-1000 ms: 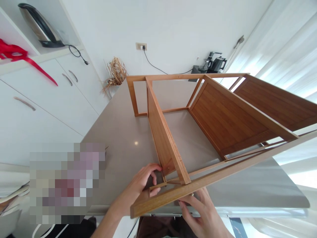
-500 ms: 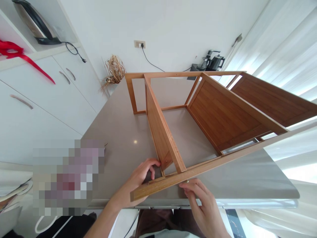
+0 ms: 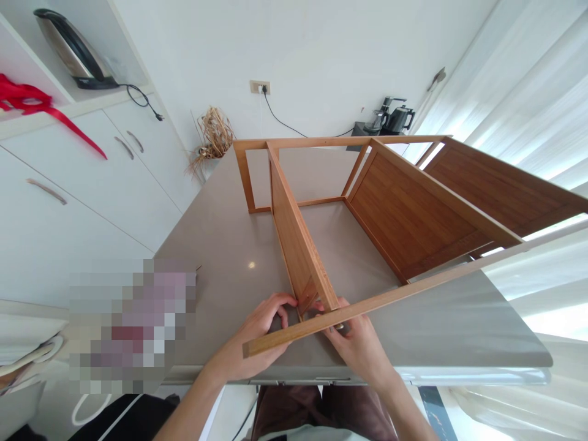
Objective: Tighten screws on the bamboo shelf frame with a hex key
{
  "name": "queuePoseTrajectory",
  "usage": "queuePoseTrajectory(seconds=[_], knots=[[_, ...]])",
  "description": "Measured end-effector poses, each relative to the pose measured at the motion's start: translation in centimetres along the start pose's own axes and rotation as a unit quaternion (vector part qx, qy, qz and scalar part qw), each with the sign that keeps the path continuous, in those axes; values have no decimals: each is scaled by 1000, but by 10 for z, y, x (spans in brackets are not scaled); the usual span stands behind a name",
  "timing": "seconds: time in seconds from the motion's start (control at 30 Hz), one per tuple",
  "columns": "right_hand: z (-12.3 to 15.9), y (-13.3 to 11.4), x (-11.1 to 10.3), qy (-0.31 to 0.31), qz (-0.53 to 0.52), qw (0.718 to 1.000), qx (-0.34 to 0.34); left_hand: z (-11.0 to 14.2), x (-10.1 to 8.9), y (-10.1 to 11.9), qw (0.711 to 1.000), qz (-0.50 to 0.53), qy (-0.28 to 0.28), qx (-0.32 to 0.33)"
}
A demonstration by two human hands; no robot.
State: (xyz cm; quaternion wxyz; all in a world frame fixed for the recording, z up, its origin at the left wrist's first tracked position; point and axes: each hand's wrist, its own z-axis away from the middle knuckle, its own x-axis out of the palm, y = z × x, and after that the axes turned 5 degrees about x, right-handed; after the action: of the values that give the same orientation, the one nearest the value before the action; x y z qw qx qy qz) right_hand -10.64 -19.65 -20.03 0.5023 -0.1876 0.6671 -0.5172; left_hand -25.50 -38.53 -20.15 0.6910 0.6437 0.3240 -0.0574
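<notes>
A brown wooden shelf unit (image 3: 316,141) lies on its side on the table, its shelf panels (image 3: 422,214) standing upright between the rails. My left hand (image 3: 261,334) is curled behind the near end of the front rail (image 3: 275,343), fingertips against the bottom corner of the nearest panel (image 3: 294,239). The rail hides part of that hand. My right hand (image 3: 362,346) closes around the joint where this panel meets the rail, with fingers passing behind the wood. A small brass-coloured piece (image 3: 339,326) shows by its fingers, below the rail; its kind is unclear.
The grey table (image 3: 220,275) has its front edge close to my body. A blurred patch (image 3: 151,318) covers something at left. Beyond are white cabinets (image 3: 92,177), an electric kettle (image 3: 78,49), dried plants (image 3: 214,135), a coffee maker (image 3: 395,116) and curtains (image 3: 528,110).
My right hand has moved from below the front rail up and left, and its fingers now reach behind it. The rail's near end has shifted slightly up. My left hand stays at the panel corner.
</notes>
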Motion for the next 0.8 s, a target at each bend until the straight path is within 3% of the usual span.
queuePoseTrajectory(seconds=[0.1,0.23,0.8], knots=[[-7,-8,-4,-57,26,997,-46,-1,-4,1,999,40,-15,-4],[-12,-13,-7,-89,25,994,-61,-4,-10,4,999,28,-31,-7],[-15,-17,-16,-138,0,988,-64,-6,-8,-7,999,-20,-35,18]])
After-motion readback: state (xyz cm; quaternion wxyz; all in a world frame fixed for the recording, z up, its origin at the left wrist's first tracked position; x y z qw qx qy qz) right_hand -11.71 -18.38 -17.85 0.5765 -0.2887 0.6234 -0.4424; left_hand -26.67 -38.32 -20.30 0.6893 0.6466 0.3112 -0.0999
